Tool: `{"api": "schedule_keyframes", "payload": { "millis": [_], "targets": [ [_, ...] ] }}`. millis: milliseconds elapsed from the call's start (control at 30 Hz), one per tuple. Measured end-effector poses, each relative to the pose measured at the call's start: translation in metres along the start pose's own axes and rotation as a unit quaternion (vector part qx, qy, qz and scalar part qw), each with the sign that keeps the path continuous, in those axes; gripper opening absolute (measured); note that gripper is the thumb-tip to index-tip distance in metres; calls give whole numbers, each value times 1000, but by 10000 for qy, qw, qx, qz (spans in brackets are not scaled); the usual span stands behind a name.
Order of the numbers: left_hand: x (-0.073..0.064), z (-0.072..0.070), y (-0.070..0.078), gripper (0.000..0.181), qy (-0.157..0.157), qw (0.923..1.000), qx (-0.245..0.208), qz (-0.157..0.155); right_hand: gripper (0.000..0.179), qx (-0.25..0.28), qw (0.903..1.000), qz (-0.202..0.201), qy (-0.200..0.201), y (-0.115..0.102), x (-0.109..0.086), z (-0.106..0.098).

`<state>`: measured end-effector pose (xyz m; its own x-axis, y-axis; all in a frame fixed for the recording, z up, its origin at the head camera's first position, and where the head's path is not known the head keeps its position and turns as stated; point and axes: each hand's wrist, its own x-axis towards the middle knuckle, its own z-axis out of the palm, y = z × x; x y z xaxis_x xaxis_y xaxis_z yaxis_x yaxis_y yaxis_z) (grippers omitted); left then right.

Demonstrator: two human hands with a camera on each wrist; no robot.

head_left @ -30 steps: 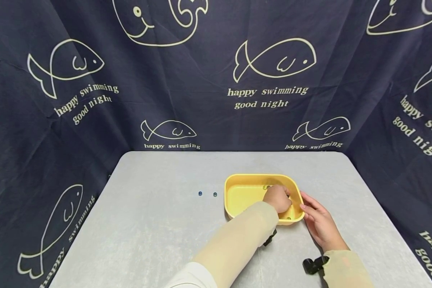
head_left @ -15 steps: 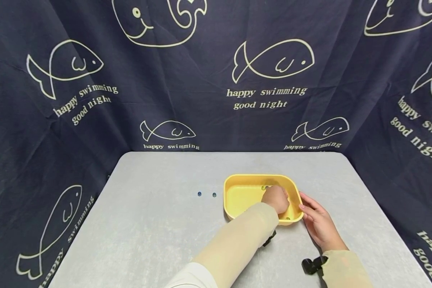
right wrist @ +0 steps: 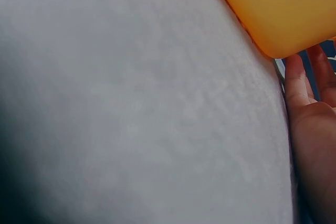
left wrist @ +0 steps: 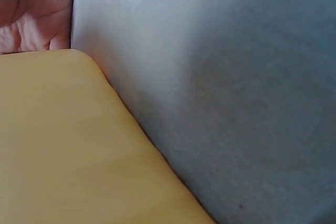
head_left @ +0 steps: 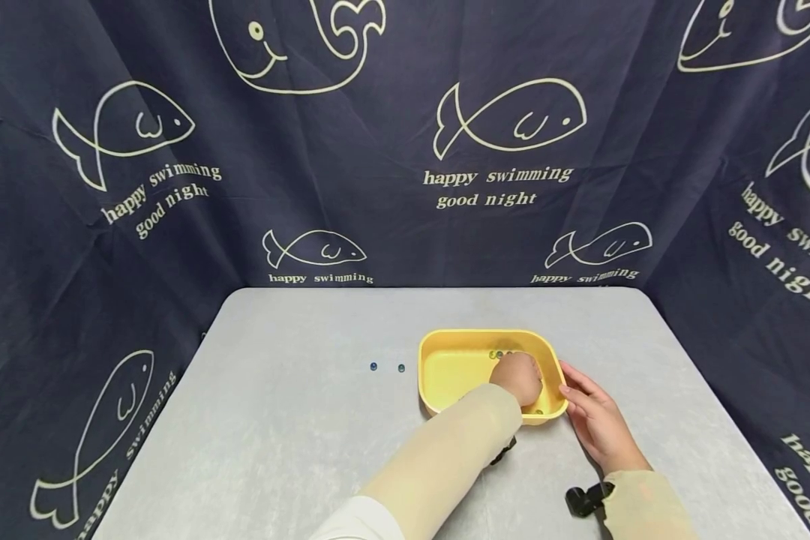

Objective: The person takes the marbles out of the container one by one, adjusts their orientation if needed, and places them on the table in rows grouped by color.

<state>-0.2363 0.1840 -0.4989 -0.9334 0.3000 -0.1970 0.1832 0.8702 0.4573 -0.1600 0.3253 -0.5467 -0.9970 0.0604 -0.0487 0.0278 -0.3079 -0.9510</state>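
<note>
A yellow rectangular tub [head_left: 445,365] stands on the grey table, with several small glass marbles [head_left: 493,355] along its far wall. One more marble [head_left: 539,412] lies in its near right corner. My left hand [head_left: 517,377] reaches down into the tub's right half, its back to the head camera and its fingers hidden. In the left wrist view part of the left palm [left wrist: 39,11] shows past the tub's wall [left wrist: 79,140]. My right hand [head_left: 601,424] rests against the outer right wall, thumb near the rim. The right wrist view shows extended fingers [right wrist: 297,80] at the tub's corner [right wrist: 283,19].
A blue marble [head_left: 373,367] and a greenish marble [head_left: 401,368] lie on the table [head_left: 277,427] left of the tub. A dark curtain [head_left: 391,180] with fish drawings hangs behind and at the sides. Black wrist cameras [head_left: 587,499] are strapped to the forearms.
My left hand has shifted slightly toward the near left inside the tub, and more marbles show at the far wall. My right hand keeps its place at the tub's side.
</note>
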Motion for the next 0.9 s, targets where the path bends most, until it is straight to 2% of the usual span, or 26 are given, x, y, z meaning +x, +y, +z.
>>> {"api": "schedule_keyframes", "payload": {
  "millis": [233,467,533,600,733,867,900],
  "targets": [
    [2,1,-3,18,8,9974,-723,8,47,116,9999,-35,48,0,1,0],
    [-2,2,-5,15,151,9867,-1620,48,47,125,9999,-7,27,1,1,-1],
    [-6,0,-6,15,209,9799,-1980,100,48,131,9999,11,17,0,1,-1],
    [-10,-3,-8,13,225,9700,-2419,108,49,145,9999,16,5,0,1,-1],
    [-20,-11,-12,11,112,9429,-3329,70,51,104,9999,23,-22,0,1,-1],
    [-25,-18,-18,12,2,9234,-3836,119,52,40,10000,24,-40,0,1,-1],
    [-26,-19,-19,13,-3,9206,-3903,145,52,39,10000,20,-43,0,1,-1]
  ]
}}
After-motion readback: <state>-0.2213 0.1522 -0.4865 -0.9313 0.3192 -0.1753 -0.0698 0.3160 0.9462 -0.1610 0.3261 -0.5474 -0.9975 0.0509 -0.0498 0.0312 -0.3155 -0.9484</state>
